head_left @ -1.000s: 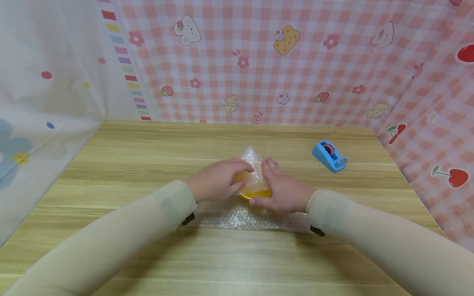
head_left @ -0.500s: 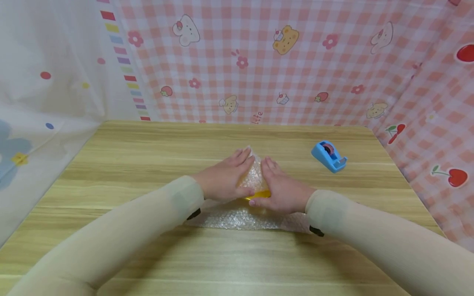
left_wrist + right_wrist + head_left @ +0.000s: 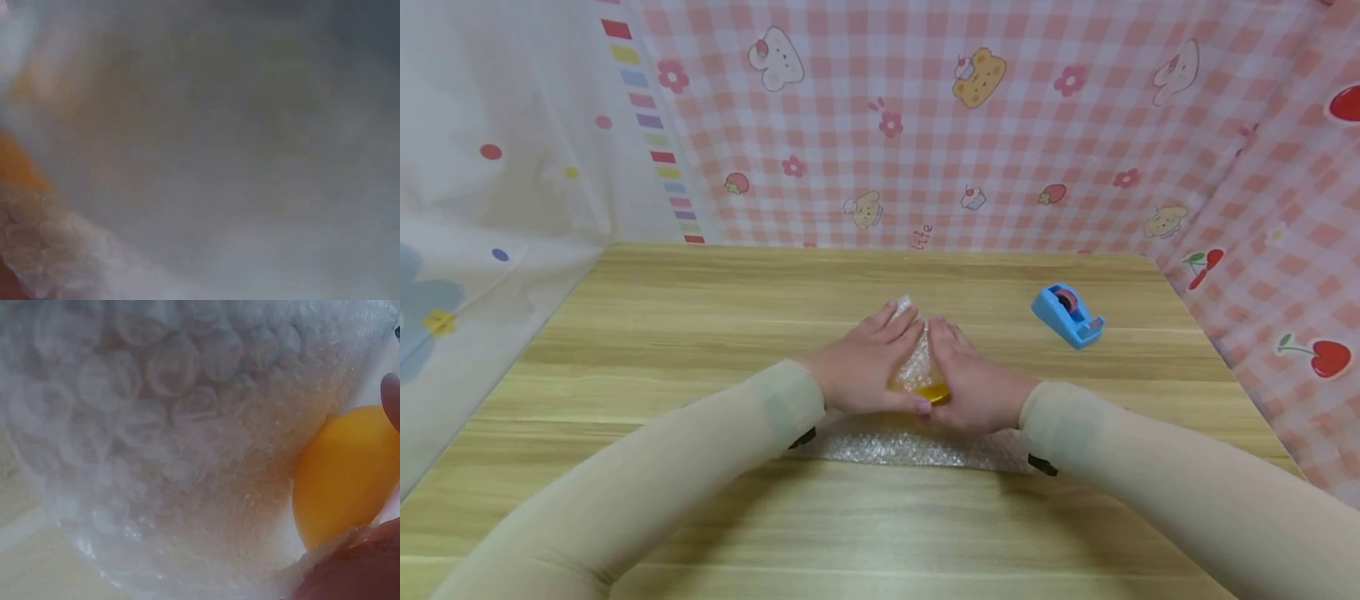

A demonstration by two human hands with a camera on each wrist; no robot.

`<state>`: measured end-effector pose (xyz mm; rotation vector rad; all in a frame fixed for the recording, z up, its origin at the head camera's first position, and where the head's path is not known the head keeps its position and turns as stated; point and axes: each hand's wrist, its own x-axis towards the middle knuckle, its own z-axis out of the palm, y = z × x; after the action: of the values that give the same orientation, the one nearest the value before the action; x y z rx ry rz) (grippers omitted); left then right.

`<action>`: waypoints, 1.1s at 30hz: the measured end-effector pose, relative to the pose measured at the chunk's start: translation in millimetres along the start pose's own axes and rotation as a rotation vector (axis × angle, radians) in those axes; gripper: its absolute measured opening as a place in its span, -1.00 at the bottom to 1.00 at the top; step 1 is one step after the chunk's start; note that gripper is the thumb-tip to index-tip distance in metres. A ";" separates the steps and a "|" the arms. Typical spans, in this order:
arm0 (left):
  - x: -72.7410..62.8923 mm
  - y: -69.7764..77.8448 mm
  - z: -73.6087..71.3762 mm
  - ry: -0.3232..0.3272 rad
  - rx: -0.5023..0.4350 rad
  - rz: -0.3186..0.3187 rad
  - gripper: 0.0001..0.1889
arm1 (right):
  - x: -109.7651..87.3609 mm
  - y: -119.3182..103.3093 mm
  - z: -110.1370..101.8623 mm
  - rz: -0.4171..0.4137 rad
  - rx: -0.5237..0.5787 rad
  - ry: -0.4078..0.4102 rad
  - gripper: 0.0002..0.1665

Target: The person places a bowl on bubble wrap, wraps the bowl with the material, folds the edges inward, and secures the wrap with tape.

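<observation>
In the head view a smooth yellow thing with a curved edge [image 3: 934,392] sits on bubble wrap [image 3: 887,446], and a flap of the wrap is folded over it. My left hand [image 3: 868,362] lies flat across the left side of this flap, fingers straight and pointing away. On the other side my right hand [image 3: 977,383] presses against the wrap with straight fingers. Both thumb tips meet at the near edge of the yellow thing. The right wrist view shows its rounded yellow surface [image 3: 344,478] beside clear bubbles; most of it is covered. The left wrist view is mostly blurred wrap [image 3: 56,244].
A blue tape dispenser [image 3: 1067,315] with a pink roll stands at the back right of the wooden table [image 3: 700,292]. A pink checked cloth [image 3: 850,100] hangs behind the table, with a white cloth [image 3: 535,200] on the left.
My left hand has gone from curled fingers at the flap to lying flat over it, then slid right until its thumb meets the right one. My right hand has stayed nearly still.
</observation>
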<state>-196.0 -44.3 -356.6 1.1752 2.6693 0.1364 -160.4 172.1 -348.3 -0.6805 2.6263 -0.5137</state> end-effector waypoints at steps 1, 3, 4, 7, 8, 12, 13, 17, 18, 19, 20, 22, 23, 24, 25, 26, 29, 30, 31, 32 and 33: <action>0.1 1.0 0.0 -0.002 0.000 -0.005 0.24 | -0.2 0.1 -0.5 -0.003 -0.001 -0.005 0.53; 0.3 2.8 -0.2 0.000 0.004 -0.012 0.24 | -0.7 1.0 -1.4 -0.017 0.002 -0.011 0.51; 0.4 3.8 -0.4 0.001 0.007 -0.016 0.23 | -1.1 1.6 -2.0 -0.021 0.004 -0.016 0.50; 0.8 6.4 -1.0 0.006 0.012 -0.023 0.22 | -3.1 4.3 -4.2 -0.035 0.005 -0.037 0.45; 1.0 7.0 -0.9 0.008 0.015 -0.024 0.22 | -4.0 5.3 -5.3 -0.039 0.005 -0.047 0.43; 1.7 8.7 0.0 0.003 0.012 -0.036 0.20 | -9.1 8.6 -9.8 -0.035 -0.010 -0.097 0.33; 1.8 8.9 0.2 0.002 0.013 -0.039 0.20 | -10.6 9.4 -10.7 -0.036 -0.015 -0.106 0.31; 2.6 9.3 0.7 -0.003 0.000 -0.055 0.20 | -17.2 13.1 -13.4 -0.014 -0.014 -0.128 0.29; 2.8 9.4 0.7 -0.005 -0.005 -0.060 0.20 | -19.0 14.0 -13.6 -0.002 -0.006 -0.128 0.29; 3.2 9.4 0.8 -0.005 -0.003 -0.063 0.20 | -20.9 15.8 -13.4 0.007 0.001 -0.125 0.30; 3.6 9.3 1.0 -0.005 -0.005 -0.068 0.21 | -22.7 17.3 -13.3 0.022 0.009 -0.121 0.30; 4.3 9.2 1.5 -0.005 -0.004 -0.074 0.21 | -26.4 20.2 -12.7 0.041 0.028 -0.108 0.30; 4.7 9.1 1.7 -0.003 -0.004 -0.077 0.21 | -28.2 21.9 -12.3 0.049 0.037 -0.103 0.29; 4.9 9.0 2.0 -0.003 -0.006 -0.080 0.21 | -29.7 23.7 -11.8 0.053 0.034 -0.097 0.27; 5.0 9.0 2.1 -0.002 -0.004 -0.082 0.21 | -31.1 25.6 -11.4 0.056 0.029 -0.093 0.25; 5.1 9.0 2.2 0.000 -0.005 -0.083 0.21 | -32.6 27.0 -11.1 0.056 0.018 -0.090 0.22; 5.0 9.2 1.9 0.003 -0.001 -0.084 0.21 | -36.8 30.1 -11.3 0.058 -0.019 -0.086 0.14; 4.8 9.3 1.8 0.005 -0.003 -0.082 0.21 | -38.2 31.1 -11.6 0.057 -0.034 -0.087 0.12; 4.8 9.5 1.6 0.006 0.000 -0.082 0.21 | -39.7 31.5 -12.1 0.057 -0.047 -0.087 0.09; 4.8 9.4 1.6 0.007 0.000 -0.081 0.21 | -41.1 31.7 -12.6 0.058 -0.056 -0.087 0.08; 4.7 9.5 1.5 0.007 0.005 -0.080 0.21 | -42.4 32.2 -12.9 0.062 -0.061 -0.088 0.06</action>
<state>-191.9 -34.4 -357.2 1.0686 2.7192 0.1213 -144.0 223.7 -339.8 -0.6241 2.5805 -0.3785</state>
